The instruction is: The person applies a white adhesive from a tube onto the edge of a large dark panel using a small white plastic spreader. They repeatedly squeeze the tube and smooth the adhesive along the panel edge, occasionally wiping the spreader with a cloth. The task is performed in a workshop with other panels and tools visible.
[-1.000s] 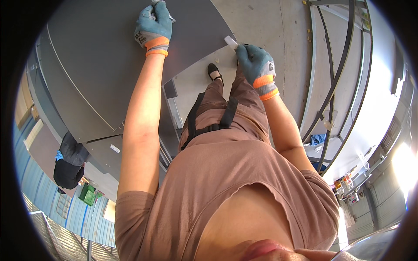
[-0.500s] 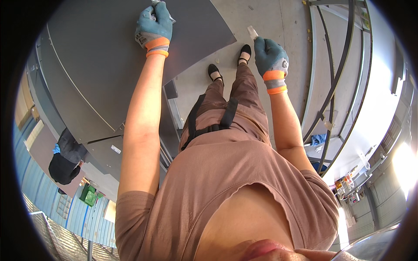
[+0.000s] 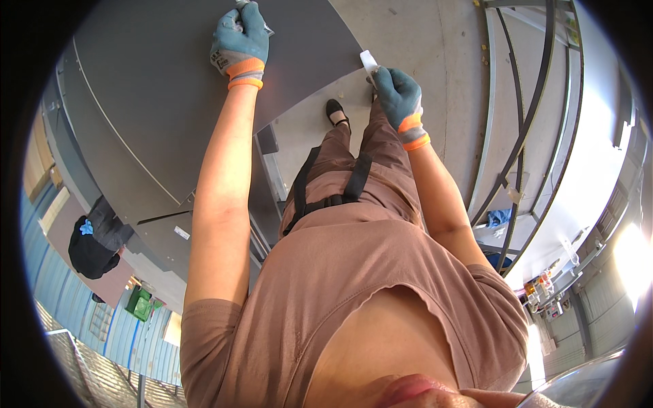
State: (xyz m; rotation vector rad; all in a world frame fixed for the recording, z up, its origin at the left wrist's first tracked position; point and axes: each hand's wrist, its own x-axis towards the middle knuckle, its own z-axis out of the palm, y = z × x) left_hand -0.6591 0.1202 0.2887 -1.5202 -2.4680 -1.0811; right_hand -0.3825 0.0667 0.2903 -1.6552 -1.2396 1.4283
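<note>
Both hands wear blue-grey work gloves with orange cuffs. My left hand is closed at the far edge of the view, over the dark grey panel. A small whitish tip and a pale crumpled edge show out of its fist; the rest of what it holds is hidden by the fingers. Off the panel's right edge, my right hand grips a small scraper with a flat white blade. The blade points away from me, close to the panel's corner. Whitish smears mark the left glove.
A metal frame with curved dark bars stands at the right, beside a large white surface. Concrete floor lies between. Another person in dark clothes bends at the far left, near a green bin.
My right hand has moved left and slightly nearer to me, bringing the scraper toward the panel's corner. My left hand has stayed put. The other person has shifted posture.
</note>
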